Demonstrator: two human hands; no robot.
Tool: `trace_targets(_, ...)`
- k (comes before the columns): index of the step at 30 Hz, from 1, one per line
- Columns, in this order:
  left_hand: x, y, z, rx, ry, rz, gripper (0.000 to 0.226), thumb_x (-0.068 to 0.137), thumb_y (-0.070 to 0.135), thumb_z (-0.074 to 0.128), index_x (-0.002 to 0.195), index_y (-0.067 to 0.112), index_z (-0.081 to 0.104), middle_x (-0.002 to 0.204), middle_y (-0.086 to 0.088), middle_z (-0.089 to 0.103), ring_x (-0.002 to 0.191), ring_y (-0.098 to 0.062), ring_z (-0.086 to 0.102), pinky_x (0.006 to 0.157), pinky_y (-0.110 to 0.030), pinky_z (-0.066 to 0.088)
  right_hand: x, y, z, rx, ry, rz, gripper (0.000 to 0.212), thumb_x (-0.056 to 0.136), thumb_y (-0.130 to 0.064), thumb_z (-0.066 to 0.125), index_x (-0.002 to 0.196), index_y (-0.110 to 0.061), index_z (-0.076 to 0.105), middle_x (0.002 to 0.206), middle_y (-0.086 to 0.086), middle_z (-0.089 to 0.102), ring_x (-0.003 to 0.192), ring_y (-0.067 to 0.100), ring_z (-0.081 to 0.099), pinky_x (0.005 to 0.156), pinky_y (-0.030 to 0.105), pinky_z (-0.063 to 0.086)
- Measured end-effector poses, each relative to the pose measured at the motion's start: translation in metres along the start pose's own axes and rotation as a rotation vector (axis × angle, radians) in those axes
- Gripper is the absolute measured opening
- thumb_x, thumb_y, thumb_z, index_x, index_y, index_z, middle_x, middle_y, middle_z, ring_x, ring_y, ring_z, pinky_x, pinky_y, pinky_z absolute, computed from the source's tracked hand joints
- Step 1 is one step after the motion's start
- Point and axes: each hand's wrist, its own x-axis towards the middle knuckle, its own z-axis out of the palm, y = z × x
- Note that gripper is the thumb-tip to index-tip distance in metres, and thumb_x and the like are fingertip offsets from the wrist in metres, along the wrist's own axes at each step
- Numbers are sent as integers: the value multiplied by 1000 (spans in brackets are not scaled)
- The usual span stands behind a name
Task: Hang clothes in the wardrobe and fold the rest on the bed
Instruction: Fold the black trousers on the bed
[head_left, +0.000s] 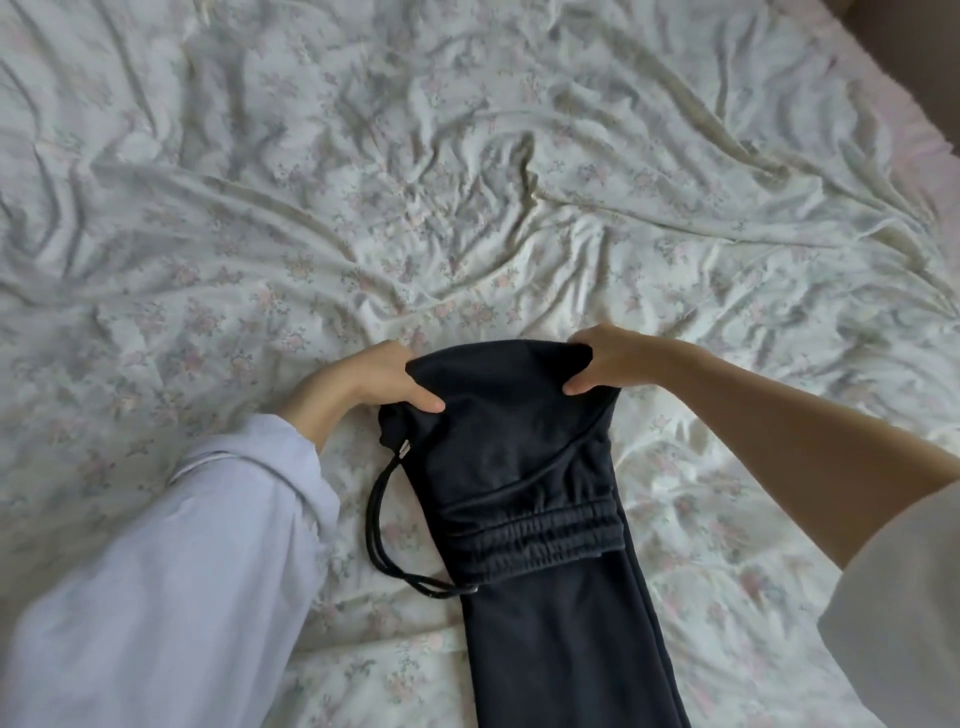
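A pair of black sweatpants (524, 467) lies on the bed (467, 182), partly folded, with the elastic waistband lying across the legs and a black drawstring (382, 525) looping out to the left. My left hand (374, 379) grips the far left corner of the fold, thumb on top. At the far right corner my right hand (613, 358) grips the same fold. The trouser legs run off the bottom edge of the view.
The bed is covered by a rumpled white sheet with a faint floral print. Its right edge (904, 104) shows at the top right, with dark floor or furniture beyond. No other clothes are in view.
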Motion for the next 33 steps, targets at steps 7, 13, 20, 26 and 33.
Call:
trace_targets(7, -41, 18, -11, 68, 209, 158, 31, 80, 28, 72, 92, 0, 62, 93, -20, 67, 76, -25, 59, 67, -33, 45, -45, -24, -27, -85, 356, -43, 19, 86, -24, 66, 101, -15, 57, 93, 0, 54, 89, 22, 50, 73, 33, 42)
trace_targets(13, -75, 50, -46, 53, 330, 182, 35, 80, 25, 73, 95, -6, 64, 85, -15, 63, 75, -23, 57, 64, -30, 44, -74, -58, -63, -200, 550, -71, 21, 85, -28, 65, 102, -17, 61, 100, -3, 55, 96, 20, 51, 69, 30, 39)
trace_targets(20, -105, 67, -62, 66, 593, 251, 26, 81, 26, 71, 90, 1, 69, 79, -10, 65, 77, -24, 61, 68, -31, 47, -91, -81, -78, -192, 830, -118, 23, 87, -25, 62, 108, -14, 61, 110, -1, 55, 100, 23, 53, 64, 30, 34)
trace_targets(26, -125, 77, -66, 94, 825, 317, 17, 85, 27, 66, 87, 11, 68, 80, -5, 63, 81, -26, 60, 70, -35, 49, -104, -92, -85, -100, 919, -178, 22, 89, -23, 61, 107, -10, 60, 111, 3, 52, 96, 25, 53, 65, 31, 35)
trace_targets(33, -116, 50, -13, 247, 792, 291, 18, 86, 34, 64, 92, 17, 68, 91, 1, 45, 88, -22, 50, 67, -30, 35, -107, -57, -34, -117, 713, -131, 20, 89, -21, 60, 106, -9, 59, 113, 3, 52, 101, 25, 51, 69, 32, 38)
